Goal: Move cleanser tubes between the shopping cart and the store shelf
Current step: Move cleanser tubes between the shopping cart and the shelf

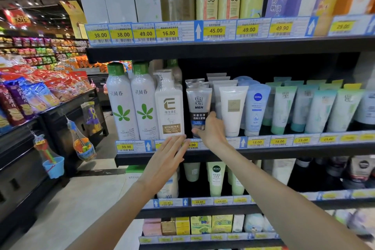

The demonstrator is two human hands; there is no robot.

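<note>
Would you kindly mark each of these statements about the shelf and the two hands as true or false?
1. The right hand grips the grey tube marked MEN near its lower end. True.
2. The left hand holds a white pump bottle. False: its fingers are straight and hold nothing; the white pump bottle labelled Vitamin E stands on the shelf above it.
3. The grey tube stands between the pump bottle and a plain white tube. True.
4. The pale blue Nivea tube is left of the grey tube. False: it is to the right, beyond the white tube.
5. A shopping cart is in view. False: none shows.
</note>
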